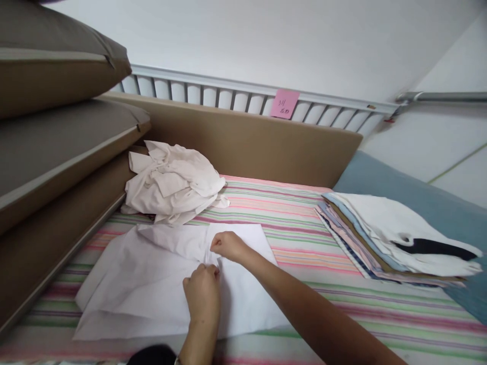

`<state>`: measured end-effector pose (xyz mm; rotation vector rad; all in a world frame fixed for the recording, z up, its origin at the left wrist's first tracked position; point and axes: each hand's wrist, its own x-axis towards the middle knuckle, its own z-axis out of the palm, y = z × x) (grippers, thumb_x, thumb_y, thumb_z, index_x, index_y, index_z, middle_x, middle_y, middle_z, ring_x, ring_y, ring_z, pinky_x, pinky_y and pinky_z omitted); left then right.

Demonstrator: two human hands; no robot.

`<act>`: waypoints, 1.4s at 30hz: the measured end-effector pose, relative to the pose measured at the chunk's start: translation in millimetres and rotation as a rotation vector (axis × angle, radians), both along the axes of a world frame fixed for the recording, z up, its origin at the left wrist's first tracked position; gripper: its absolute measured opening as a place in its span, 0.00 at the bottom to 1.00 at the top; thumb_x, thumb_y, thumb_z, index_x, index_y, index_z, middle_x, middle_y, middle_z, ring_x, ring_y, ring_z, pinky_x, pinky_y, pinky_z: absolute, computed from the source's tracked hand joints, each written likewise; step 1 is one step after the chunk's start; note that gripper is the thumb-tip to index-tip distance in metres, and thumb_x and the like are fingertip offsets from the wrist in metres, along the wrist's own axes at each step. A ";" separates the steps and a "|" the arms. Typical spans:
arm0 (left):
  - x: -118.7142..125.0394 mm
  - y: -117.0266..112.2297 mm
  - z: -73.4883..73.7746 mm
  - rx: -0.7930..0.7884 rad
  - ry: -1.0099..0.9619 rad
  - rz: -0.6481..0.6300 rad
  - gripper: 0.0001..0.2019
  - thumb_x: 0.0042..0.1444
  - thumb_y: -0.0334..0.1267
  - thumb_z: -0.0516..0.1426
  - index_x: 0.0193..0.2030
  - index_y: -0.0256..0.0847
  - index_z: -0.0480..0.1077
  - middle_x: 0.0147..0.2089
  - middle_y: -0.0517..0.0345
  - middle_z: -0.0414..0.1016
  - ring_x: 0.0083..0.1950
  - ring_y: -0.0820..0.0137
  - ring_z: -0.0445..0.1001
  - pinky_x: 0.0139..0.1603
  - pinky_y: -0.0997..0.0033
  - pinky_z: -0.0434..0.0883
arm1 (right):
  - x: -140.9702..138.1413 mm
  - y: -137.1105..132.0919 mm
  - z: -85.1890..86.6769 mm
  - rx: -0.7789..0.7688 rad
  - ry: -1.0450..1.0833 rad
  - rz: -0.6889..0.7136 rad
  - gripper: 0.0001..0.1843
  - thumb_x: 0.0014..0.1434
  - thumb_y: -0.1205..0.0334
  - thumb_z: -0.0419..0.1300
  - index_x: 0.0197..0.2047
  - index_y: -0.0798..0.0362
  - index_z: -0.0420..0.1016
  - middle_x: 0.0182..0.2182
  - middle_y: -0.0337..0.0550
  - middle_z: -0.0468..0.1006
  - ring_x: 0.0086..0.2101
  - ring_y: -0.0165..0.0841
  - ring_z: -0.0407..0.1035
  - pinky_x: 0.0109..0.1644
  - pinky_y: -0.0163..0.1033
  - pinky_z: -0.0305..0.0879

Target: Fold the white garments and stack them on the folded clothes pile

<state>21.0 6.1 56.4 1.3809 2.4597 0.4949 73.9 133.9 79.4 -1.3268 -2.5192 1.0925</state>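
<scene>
Right now both hands pinch the pale pink cotton shirt (152, 284) spread flat on the striped bedsheet (304, 223): the left hand (202, 296) and right hand (227, 246) are closed on its middle fold, just apart.

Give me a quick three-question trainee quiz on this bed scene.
1. True or false: the left hand and the right hand both pinch the flat white garment.
2. Where does the folded stack lie? A) to the person's left B) to the person's right C) under the garment
3. Fill in: the note stuck on the rail is ____.
Key: 1 true; 2 B; 3 pink.
</scene>
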 end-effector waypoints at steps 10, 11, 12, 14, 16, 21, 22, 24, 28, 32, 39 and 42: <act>2.6 -1.8 -0.8 0.008 -0.018 -0.007 0.16 0.57 0.35 0.44 0.33 0.45 0.73 0.33 0.54 0.75 0.35 0.64 0.72 0.35 0.63 0.52 | -24.2 -23.4 7.5 0.340 -0.544 0.290 0.14 0.40 0.68 0.61 0.34 0.56 0.77 0.35 0.54 0.78 0.37 0.43 0.72 0.34 0.40 0.65; 2.8 -1.4 -1.3 0.014 -0.021 -0.007 0.16 0.57 0.35 0.44 0.33 0.45 0.73 0.33 0.54 0.75 0.35 0.64 0.72 0.35 0.63 0.52 | -22.0 -23.4 7.9 0.342 -0.533 0.285 0.13 0.41 0.68 0.60 0.35 0.56 0.77 0.36 0.54 0.78 0.37 0.43 0.72 0.35 0.40 0.65; 3.2 -1.1 -1.9 0.020 -0.025 -0.008 0.16 0.57 0.34 0.44 0.33 0.45 0.73 0.33 0.54 0.75 0.35 0.64 0.72 0.35 0.63 0.52 | -18.8 -23.2 8.5 0.346 -0.527 0.282 0.13 0.42 0.68 0.59 0.35 0.54 0.77 0.36 0.52 0.78 0.37 0.41 0.72 0.35 0.39 0.65; 4.4 -0.6 -2.6 0.031 -0.031 -0.011 0.16 0.57 0.33 0.44 0.32 0.44 0.73 0.33 0.54 0.75 0.34 0.65 0.71 0.35 0.64 0.52 | -10.9 -22.7 9.2 0.326 -0.470 0.262 0.13 0.45 0.67 0.57 0.36 0.50 0.76 0.36 0.45 0.79 0.37 0.36 0.72 0.34 0.35 0.64; 5.7 -0.4 -2.7 0.033 -0.035 -0.016 0.15 0.56 0.33 0.45 0.31 0.43 0.73 0.33 0.54 0.75 0.34 0.66 0.71 0.35 0.64 0.52 | -3.7 -21.9 8.6 0.251 -0.364 0.218 0.12 0.45 0.66 0.56 0.34 0.48 0.76 0.35 0.40 0.79 0.35 0.31 0.71 0.33 0.32 0.62; 4.4 0.1 -1.7 0.056 -0.031 -0.008 0.15 0.57 0.34 0.44 0.36 0.45 0.72 0.34 0.54 0.75 0.35 0.66 0.71 0.36 0.64 0.53 | 2.9 -17.0 5.9 0.028 -0.243 0.178 0.10 0.42 0.67 0.58 0.29 0.49 0.78 0.30 0.36 0.79 0.31 0.29 0.70 0.31 0.30 0.60; 3.2 0.3 -1.6 0.065 -0.028 0.001 0.15 0.57 0.34 0.44 0.38 0.45 0.72 0.34 0.54 0.75 0.36 0.66 0.72 0.36 0.65 0.53 | 3.5 -15.1 6.7 0.008 -0.234 0.188 0.09 0.43 0.65 0.57 0.29 0.50 0.78 0.29 0.36 0.78 0.31 0.29 0.70 0.31 0.30 0.60; 0.3 0.6 -1.1 0.066 -0.028 0.026 0.14 0.57 0.35 0.44 0.39 0.44 0.71 0.35 0.53 0.75 0.37 0.66 0.72 0.35 0.65 0.53 | 6.2 -10.1 9.8 -0.021 -0.190 0.206 0.10 0.47 0.60 0.56 0.29 0.50 0.78 0.29 0.37 0.79 0.32 0.30 0.70 0.33 0.31 0.61; -4.2 1.1 2.4 0.007 -0.051 0.064 0.14 0.57 0.34 0.44 0.36 0.41 0.70 0.37 0.53 0.75 0.38 0.65 0.73 0.35 0.66 0.55 | 20.1 2.8 14.0 -0.092 -0.056 0.224 0.13 0.51 0.57 0.54 0.34 0.51 0.79 0.35 0.39 0.79 0.36 0.31 0.70 0.38 0.32 0.62; -5.4 1.1 6.1 -0.031 -0.065 0.072 0.13 0.56 0.34 0.43 0.36 0.41 0.69 0.38 0.53 0.76 0.38 0.64 0.73 0.35 0.65 0.56 | 31.8 9.4 3.8 -0.085 -0.048 0.296 0.17 0.45 0.69 0.57 0.39 0.49 0.77 0.38 0.37 0.78 0.37 0.30 0.70 0.39 0.32 0.62; -3.0 1.3 2.6 0.091 -0.110 0.113 0.14 0.56 0.34 0.45 0.46 0.39 0.65 0.41 0.51 0.74 0.40 0.64 0.73 0.38 0.65 0.61 | 25.1 3.4 -28.5 -0.028 0.041 0.152 0.08 0.47 0.63 0.60 0.33 0.52 0.77 0.30 0.37 0.77 0.30 0.28 0.69 0.32 0.31 0.61; 1.0 3.1 -1.1 0.305 -0.153 0.057 0.16 0.57 0.34 0.44 0.51 0.38 0.62 0.45 0.49 0.71 0.47 0.65 0.69 0.43 0.67 0.64 | 23.3 0.4 -36.7 0.039 0.075 0.157 0.08 0.49 0.65 0.58 0.32 0.51 0.77 0.30 0.36 0.77 0.31 0.27 0.69 0.35 0.32 0.61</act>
